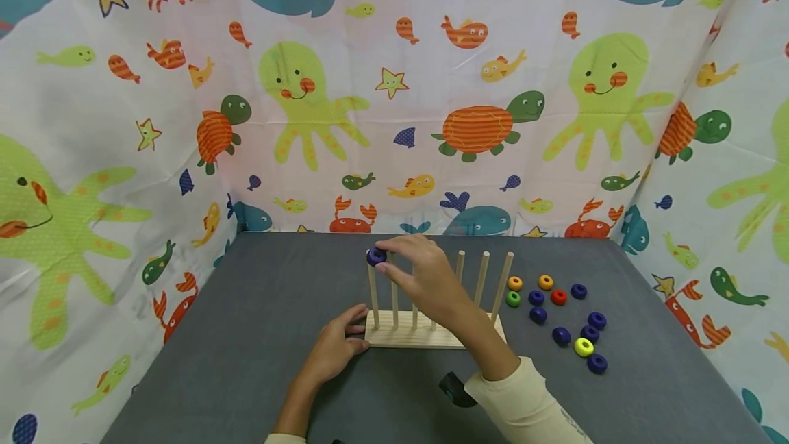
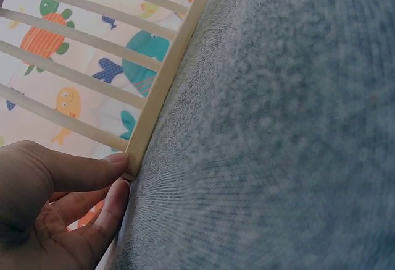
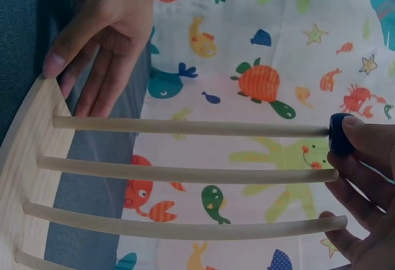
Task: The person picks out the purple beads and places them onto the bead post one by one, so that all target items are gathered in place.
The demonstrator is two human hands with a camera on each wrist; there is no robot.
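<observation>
A wooden peg stand (image 1: 425,339) with several upright pegs sits on the grey table. My left hand (image 1: 335,344) grips the left end of its base, and the left wrist view shows the thumb (image 2: 102,170) and fingers around that corner. Between thumb and fingers, my right hand (image 1: 431,283) pinches a dark blue ring (image 1: 376,257). In the right wrist view this ring (image 3: 340,135) is right at the tip of the leftmost peg (image 3: 191,126). The other pegs in that view carry no rings. My right forearm partly covers the stand's right half in the head view.
Right of the stand lie several loose dark blue rings (image 1: 561,336), two orange rings (image 1: 545,283), a green ring (image 1: 513,299), a red ring (image 1: 559,297) and a yellow ring (image 1: 583,347). A curtain (image 1: 382,190) printed with sea animals hangs behind the table.
</observation>
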